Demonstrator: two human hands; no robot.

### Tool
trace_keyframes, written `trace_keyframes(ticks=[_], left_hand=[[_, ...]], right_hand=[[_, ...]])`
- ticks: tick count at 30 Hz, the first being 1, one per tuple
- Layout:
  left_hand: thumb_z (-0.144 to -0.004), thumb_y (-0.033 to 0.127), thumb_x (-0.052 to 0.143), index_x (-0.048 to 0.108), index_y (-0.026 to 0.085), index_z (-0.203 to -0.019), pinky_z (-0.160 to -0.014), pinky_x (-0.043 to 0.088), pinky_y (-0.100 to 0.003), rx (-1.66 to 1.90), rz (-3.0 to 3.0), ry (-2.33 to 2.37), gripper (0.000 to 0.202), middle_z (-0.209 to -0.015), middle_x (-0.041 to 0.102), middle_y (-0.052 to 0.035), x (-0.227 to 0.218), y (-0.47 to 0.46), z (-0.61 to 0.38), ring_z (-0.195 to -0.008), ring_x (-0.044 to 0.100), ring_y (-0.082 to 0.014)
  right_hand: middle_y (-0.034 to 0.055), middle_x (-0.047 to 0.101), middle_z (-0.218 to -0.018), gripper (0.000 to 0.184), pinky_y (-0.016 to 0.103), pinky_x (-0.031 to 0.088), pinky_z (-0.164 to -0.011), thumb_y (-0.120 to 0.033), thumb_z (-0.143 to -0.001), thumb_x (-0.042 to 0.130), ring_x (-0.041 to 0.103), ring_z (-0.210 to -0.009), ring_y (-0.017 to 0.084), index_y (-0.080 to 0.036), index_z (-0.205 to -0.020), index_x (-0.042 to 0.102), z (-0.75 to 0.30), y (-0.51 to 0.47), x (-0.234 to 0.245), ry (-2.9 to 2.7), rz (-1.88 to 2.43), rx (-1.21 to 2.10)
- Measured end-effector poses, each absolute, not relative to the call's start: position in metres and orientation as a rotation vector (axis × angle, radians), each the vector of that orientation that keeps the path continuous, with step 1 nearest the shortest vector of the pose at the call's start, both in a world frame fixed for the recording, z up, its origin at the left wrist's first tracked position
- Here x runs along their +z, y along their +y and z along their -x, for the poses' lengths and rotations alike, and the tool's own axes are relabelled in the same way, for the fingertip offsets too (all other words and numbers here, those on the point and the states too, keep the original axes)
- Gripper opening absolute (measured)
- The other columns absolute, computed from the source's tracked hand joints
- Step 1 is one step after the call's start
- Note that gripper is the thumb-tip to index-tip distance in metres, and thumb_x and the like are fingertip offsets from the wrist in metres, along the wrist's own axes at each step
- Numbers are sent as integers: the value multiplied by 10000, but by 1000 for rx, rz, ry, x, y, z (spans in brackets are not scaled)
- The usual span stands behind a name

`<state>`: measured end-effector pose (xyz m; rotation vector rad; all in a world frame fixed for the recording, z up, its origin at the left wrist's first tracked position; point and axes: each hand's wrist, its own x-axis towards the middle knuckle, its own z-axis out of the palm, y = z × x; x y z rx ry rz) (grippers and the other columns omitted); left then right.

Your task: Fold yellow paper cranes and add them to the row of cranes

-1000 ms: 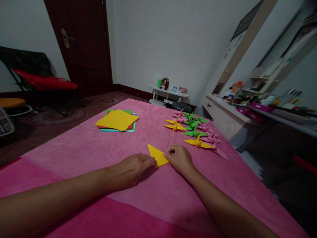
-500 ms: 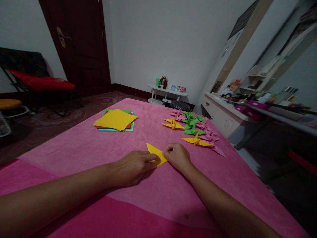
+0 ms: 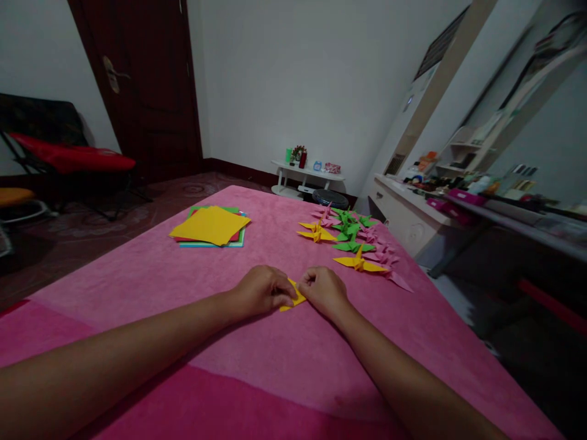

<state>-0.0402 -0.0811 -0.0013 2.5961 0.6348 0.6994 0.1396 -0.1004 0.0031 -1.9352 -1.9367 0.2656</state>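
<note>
A small folded piece of yellow origami paper (image 3: pixel 299 297) lies on the pink cloth (image 3: pixel 257 366), partly hidden by my fingers. My left hand (image 3: pixel 265 289) is closed at its left side, with thumb and fingertips on the paper. From the right, my right hand (image 3: pixel 324 291) pinches the paper's right edge. Beyond my right hand stand folded paper cranes: a yellow crane (image 3: pixel 359 263), another yellow crane (image 3: pixel 316 232), several green cranes (image 3: pixel 352 245) and several pink cranes (image 3: pixel 384 252).
A stack of square paper sheets (image 3: pixel 208 226), yellow on top, lies at the far left of the covered surface. A dressing table (image 3: pixel 403 205) with bottles stands to the right. Beyond are a low white shelf (image 3: pixel 309 170), a door (image 3: pixel 147 85) and a red-covered chair (image 3: pixel 68 156).
My left hand has curled in over the yellow paper, and its tall upper-left point no longer shows. My right hand stays at the right edge. The whole view has shifted slightly.
</note>
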Motion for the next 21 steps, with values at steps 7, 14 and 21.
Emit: trace_keyframes(ticks=[7,14,21], left_hand=[[-780,332,588,705,195,-817,-664,411,-215,723,-2600,615,184,-832,601,-39,-10,-84,47,-765,561,-119],[-800,284,554,685,214,-779,-618,352,-215,723,-2783,711,150,-780,570,-26,-7,-93,48,-737,511,-123],[-835,260,486,600,168,-726,-540,262,-232,623,-2854,808,182,-707,551,-6,4,-105,43,-645,470,-109]], right_hand=[[-19,651,-679,57,210,292,-496,-288,-664,652,549,-605,109,-234,-680,648,-140,-101,1,-1926,1917,284],[9,660,-713,95,203,298,-486,-294,-605,669,560,-615,115,-224,-669,677,-137,-86,16,-2040,1961,415],[24,647,-639,107,205,310,-448,-246,-517,703,558,-571,137,-188,-604,678,-129,-75,36,-2181,2018,616]])
